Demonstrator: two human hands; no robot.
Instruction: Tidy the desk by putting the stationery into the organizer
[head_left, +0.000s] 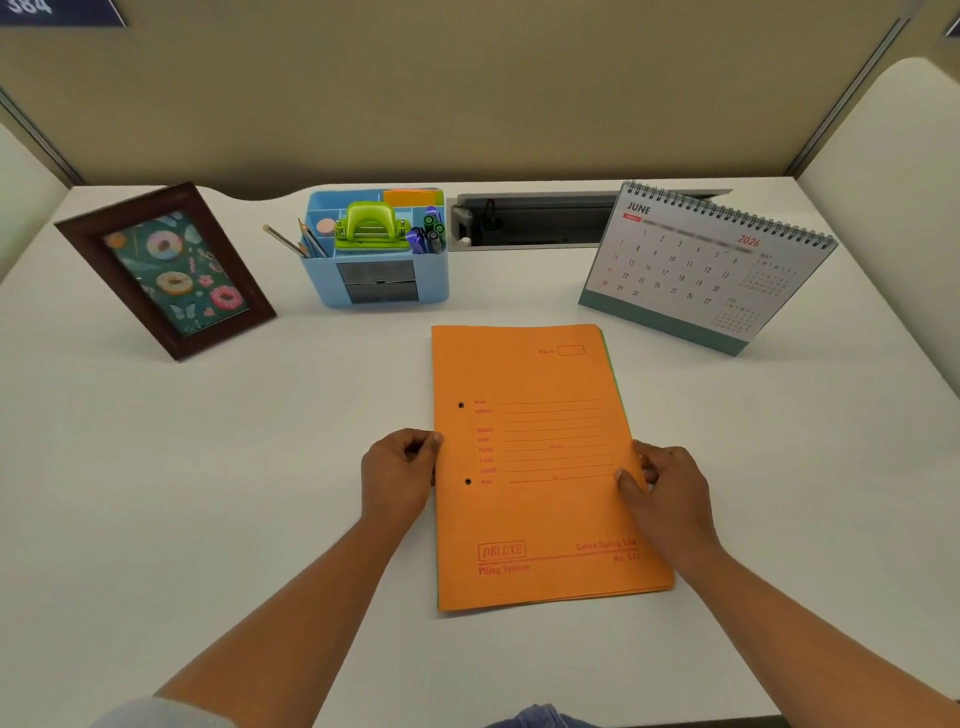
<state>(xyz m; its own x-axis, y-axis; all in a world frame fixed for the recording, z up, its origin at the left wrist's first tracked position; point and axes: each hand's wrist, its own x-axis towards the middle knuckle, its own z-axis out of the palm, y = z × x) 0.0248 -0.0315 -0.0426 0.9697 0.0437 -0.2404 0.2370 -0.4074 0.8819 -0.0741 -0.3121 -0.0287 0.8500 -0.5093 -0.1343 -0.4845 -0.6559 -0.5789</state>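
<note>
Left hand (400, 467) and right hand (665, 483) pinch folder (540, 509) edges, in front of organizer (322, 280). Best: square sheets, lift level.

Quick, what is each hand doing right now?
Left hand: fingers curled, holding the orange folder's left edge.
Right hand: pinching the folder's right edge, thumb on top.

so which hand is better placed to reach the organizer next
Left, probably. The left hand sits nearly in line with the organizer; the right hand would have to cross the orange folder.
</note>
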